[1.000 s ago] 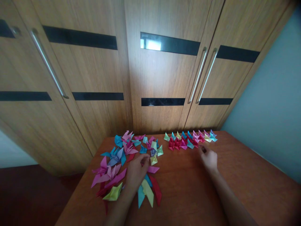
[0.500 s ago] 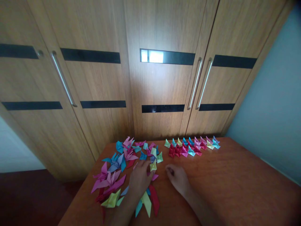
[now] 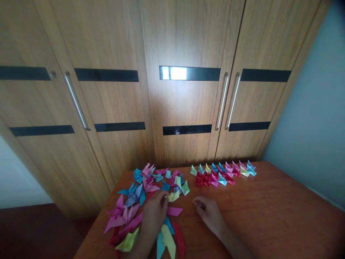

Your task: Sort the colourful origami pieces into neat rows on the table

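My left hand (image 3: 155,212) reaches over a spread of folded paper, its fingers curled. Its fingertips are at the left end of a small yellow origami piece (image 3: 174,196) and seem to pinch it. Under and around this hand lie a magenta paper piece (image 3: 175,211), a red one (image 3: 179,237) and a pale yellow-green one (image 3: 169,240). My right hand (image 3: 210,214) rests curled on the table to the right, with nothing visible in its closed fingers. A green origami piece (image 3: 185,188) stands between the hands, farther back.
Rows of small, pointed origami pieces (image 3: 222,179) stand at the back right of the wooden table (image 3: 269,216). Larger pink and blue paper shapes (image 3: 133,194) are heaped at the left. A wooden wardrobe (image 3: 185,104) rises behind the table, and a pale wall (image 3: 309,126) is at the right.
The yellow piece has turned from upright to lying sideways at my left fingertips. My left hand has drawn slightly left and back. The view has tilted up a little; my right hand stays curled.
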`<state>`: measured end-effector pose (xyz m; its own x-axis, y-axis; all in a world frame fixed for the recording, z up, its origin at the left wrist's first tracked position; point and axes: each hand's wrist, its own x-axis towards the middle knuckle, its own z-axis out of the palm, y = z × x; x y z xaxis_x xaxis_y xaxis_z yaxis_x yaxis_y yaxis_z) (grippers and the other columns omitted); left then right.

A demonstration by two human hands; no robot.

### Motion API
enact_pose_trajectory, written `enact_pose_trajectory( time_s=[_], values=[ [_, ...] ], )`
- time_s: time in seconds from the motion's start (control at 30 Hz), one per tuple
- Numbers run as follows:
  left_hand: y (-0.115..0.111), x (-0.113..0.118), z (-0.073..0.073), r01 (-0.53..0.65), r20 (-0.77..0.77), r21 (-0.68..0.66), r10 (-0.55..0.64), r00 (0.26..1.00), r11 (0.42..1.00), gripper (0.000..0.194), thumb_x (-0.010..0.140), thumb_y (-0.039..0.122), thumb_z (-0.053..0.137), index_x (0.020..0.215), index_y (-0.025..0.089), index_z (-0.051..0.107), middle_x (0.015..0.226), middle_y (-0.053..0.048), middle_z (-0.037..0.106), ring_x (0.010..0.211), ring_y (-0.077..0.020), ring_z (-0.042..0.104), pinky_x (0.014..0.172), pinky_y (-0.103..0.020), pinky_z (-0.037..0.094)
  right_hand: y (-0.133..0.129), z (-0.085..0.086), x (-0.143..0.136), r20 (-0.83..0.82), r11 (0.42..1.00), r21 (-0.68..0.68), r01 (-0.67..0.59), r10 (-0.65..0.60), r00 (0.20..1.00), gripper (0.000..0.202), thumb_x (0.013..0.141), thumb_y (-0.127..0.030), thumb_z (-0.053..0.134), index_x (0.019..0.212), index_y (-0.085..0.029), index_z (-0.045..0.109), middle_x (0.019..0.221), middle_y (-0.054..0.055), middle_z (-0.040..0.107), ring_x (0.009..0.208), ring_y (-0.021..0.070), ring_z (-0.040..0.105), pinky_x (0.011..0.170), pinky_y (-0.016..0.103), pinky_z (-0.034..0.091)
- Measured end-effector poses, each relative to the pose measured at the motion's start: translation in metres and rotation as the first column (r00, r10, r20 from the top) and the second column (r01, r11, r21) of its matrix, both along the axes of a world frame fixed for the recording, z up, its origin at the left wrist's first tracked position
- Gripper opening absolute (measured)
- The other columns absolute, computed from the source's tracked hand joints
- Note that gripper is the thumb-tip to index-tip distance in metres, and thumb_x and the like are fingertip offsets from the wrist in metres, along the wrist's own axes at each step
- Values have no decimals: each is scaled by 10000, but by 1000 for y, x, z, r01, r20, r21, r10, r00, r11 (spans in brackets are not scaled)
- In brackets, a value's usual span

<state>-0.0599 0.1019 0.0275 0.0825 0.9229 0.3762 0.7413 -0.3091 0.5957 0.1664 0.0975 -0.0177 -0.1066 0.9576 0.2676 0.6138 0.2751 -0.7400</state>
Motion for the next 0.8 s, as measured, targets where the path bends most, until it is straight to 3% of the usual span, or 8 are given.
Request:
enact_pose_trajectory(
  time_s=[0.13,0.3,0.53,0.8],
  values=[
    [1,-5,2,8,269,12,-11,963,1000,183,817,277,475,913,198,609,848,-46,665,736,-205,632,681,-318,488,0,0,1,-4,999,-39,-16,16,1000,285,857,-316,420,833,-187,673,656,15,635,601,154,570,570,237,380],
    [-2,3,6,112,548,-94,-42,835,989,180,785,318,542,910,195,577,713,5,620,643,-181,621,598,-276,494,-1,2,2,-77,997,-58,-42,37,996,291,870,-345,423,853,-186,665,643,14,627,597,153,578,569,238,399],
    [-13,-2,-4,222,576,-92,-130,807,971,113,762,292,612,766,178,608,735,-14,616,708,-175,614,650,-256,492,-11,13,-7,-270,989,-89,-119,91,959,257,863,-343,479,970,-180,645,787,39,663,678,151,600,601,232,445],
    [-23,14,-12,358,664,-101,-205,720,928,45,725,153,610,760,179,615,917,-62,647,876,-199,634,759,-268,508,-23,22,-18,-242,986,-14,-169,160,957,257,815,-300,586,1059,-232,632,925,36,671,692,131,602,585,209,456]
  ],
)
